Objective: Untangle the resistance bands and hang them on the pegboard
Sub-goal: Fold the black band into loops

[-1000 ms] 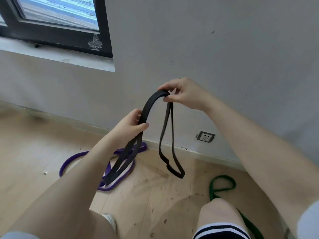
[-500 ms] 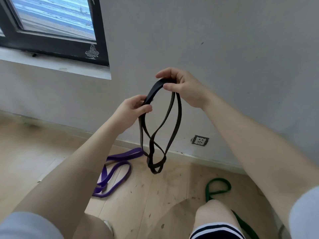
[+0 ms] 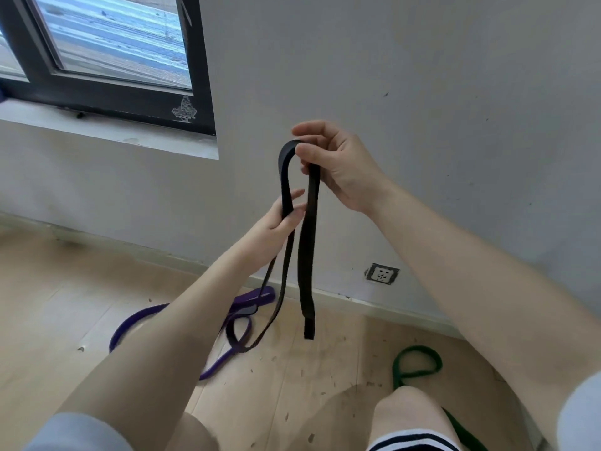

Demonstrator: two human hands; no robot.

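The right hand (image 3: 341,167) holds the top of a band (image 3: 307,249) above the left hand (image 3: 276,227), which holds one strand lower down. A second band (image 3: 214,369) lies on the floor (image 3: 48,304) behind the left arm; a third (image 3: 419,362) lies right, by the knee. A socket (image 3: 383,274) sits low on the wall, a window (image 3: 107,53) upper left.

no readable text, window frame (image 3: 192,122) sticker illegible

Soft daylight from the window (image 3: 113,43) at upper left; sharp centre, edges bowed.
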